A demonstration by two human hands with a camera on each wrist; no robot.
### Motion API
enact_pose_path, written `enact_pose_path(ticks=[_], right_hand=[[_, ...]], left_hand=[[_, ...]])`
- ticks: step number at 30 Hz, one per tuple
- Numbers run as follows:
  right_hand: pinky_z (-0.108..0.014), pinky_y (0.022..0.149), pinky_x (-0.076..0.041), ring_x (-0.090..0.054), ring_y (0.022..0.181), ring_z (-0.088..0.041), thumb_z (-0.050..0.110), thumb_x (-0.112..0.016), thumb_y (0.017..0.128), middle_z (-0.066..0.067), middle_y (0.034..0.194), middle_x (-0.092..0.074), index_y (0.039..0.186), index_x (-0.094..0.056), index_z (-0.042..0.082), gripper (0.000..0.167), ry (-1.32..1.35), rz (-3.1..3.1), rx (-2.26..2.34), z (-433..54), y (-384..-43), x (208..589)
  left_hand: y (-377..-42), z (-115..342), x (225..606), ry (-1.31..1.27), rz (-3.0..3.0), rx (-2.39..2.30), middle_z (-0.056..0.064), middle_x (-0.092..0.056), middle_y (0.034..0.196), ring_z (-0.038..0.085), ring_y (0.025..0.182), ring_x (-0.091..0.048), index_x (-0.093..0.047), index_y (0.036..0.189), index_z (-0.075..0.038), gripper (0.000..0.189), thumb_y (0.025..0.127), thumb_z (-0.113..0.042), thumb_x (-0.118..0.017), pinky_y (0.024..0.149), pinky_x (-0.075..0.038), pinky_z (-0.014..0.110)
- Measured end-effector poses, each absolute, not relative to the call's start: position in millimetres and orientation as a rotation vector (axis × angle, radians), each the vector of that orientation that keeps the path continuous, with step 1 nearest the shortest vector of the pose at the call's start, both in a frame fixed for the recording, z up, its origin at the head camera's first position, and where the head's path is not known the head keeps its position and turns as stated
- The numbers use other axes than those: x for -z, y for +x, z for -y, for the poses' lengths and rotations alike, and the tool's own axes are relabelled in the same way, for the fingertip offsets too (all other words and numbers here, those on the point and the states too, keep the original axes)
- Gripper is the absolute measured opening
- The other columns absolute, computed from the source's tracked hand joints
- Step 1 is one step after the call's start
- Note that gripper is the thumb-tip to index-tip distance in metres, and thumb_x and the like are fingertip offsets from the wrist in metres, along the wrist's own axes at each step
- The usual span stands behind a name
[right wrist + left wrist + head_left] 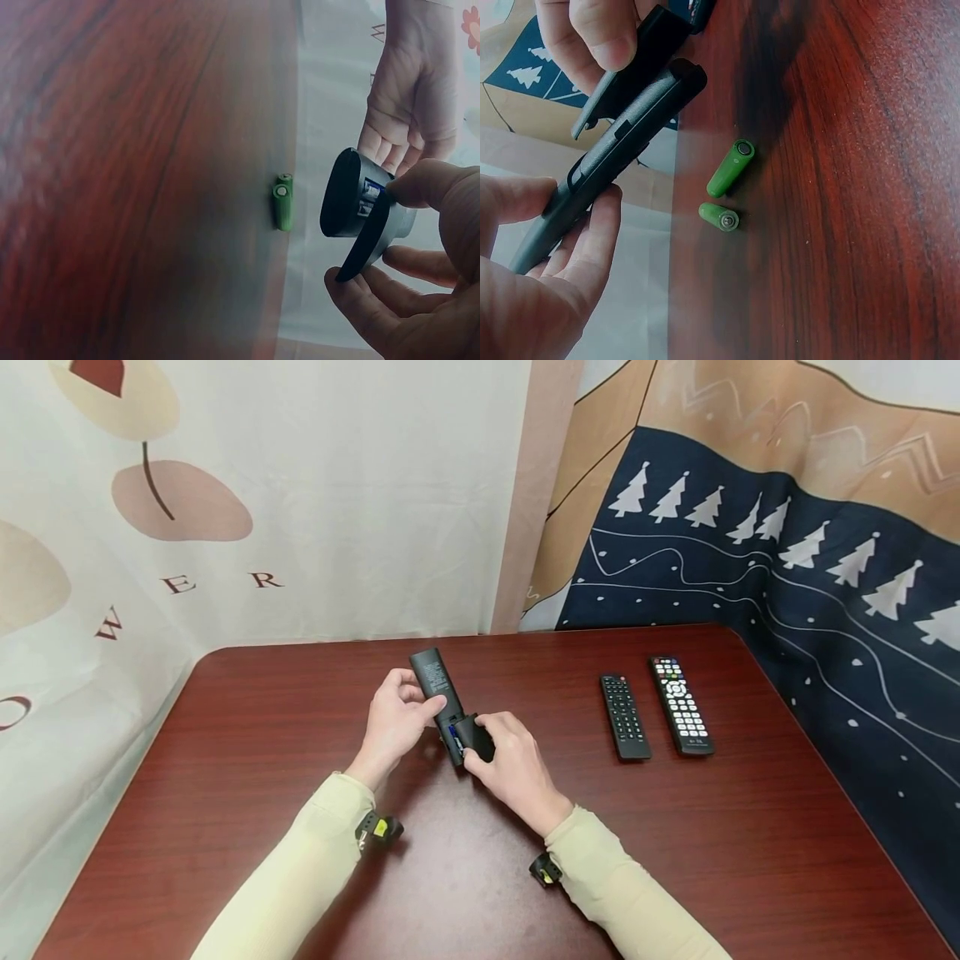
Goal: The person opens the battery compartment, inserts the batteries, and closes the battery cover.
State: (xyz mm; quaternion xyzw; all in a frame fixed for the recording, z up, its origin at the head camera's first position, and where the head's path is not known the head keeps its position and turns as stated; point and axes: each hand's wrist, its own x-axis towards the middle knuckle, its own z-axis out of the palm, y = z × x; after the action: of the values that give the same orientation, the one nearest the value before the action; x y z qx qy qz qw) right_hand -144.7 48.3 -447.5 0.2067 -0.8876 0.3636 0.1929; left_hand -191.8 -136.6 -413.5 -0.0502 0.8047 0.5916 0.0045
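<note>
My left hand [397, 720] grips a black remote control [433, 679], its printed back facing up, above the table. The remote's battery compartment is uncovered at the near end, and silvery batteries with blue [370, 196] show inside. Between thumb and fingers, my right hand [516, 768] holds the black battery cover [476, 737], tilted beside the compartment. In the left wrist view the cover [641, 56] stands just over the remote [622, 139]. Two green batteries [732, 168] lie on the table below; the hands and remote hide them in the head view.
A smaller black remote [625, 718] and a larger one with white buttons [681, 706] lie side by side on the right of the dark red wooden table [300, 693]. Printed curtains [375, 510] hang behind the table's far edge and along its right side.
</note>
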Motion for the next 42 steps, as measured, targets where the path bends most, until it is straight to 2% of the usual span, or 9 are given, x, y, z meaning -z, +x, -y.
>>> enact_pose_path(ticks=[16, 26, 42], right_hand=[[-0.040, 0.081, -0.058, -0.066, 0.094, -0.027, 0.010, -0.083, 0.080, -0.013, 0.106, -0.068, 0.112, -0.070, -0.003, 0.038, 0.615, 2.462, -1.006, -38.6, -143.9, 448.0], [-0.039, 0.078, -0.059, -0.066, 0.092, -0.027, 0.009, -0.083, 0.080, -0.013, 0.106, -0.067, 0.114, -0.069, -0.003, 0.038, 0.597, 2.461, -1.007, -38.8, -142.4, 448.7], [-0.040, 0.075, -0.062, -0.069, 0.087, -0.030, 0.009, -0.082, 0.082, -0.016, 0.109, -0.064, 0.119, -0.069, 0.000, 0.040, 0.608, 2.448, -1.020, -34.4, -141.2, 448.6]], left_hand=[[-190.8, 137.5, 413.0, -0.155, -2.525, -1.862, 0.020, -0.072, 0.105, 0.017, 0.080, -0.073, -0.052, 0.126, -0.001, 0.040, 0.093, -0.008, -0.074, 0.081, -0.062, 0.050], [-191.5, 131.1, 414.3, -0.140, -2.493, -1.899, 0.020, -0.071, 0.104, 0.020, 0.082, -0.075, -0.051, 0.124, 0.000, 0.039, 0.093, -0.007, -0.074, 0.079, -0.063, 0.045], [-190.9, 129.8, 411.8, -0.170, -2.509, -1.897, 0.019, -0.071, 0.100, 0.018, 0.077, -0.075, -0.052, 0.123, -0.001, 0.038, 0.093, -0.008, -0.075, 0.079, -0.063, 0.047]])
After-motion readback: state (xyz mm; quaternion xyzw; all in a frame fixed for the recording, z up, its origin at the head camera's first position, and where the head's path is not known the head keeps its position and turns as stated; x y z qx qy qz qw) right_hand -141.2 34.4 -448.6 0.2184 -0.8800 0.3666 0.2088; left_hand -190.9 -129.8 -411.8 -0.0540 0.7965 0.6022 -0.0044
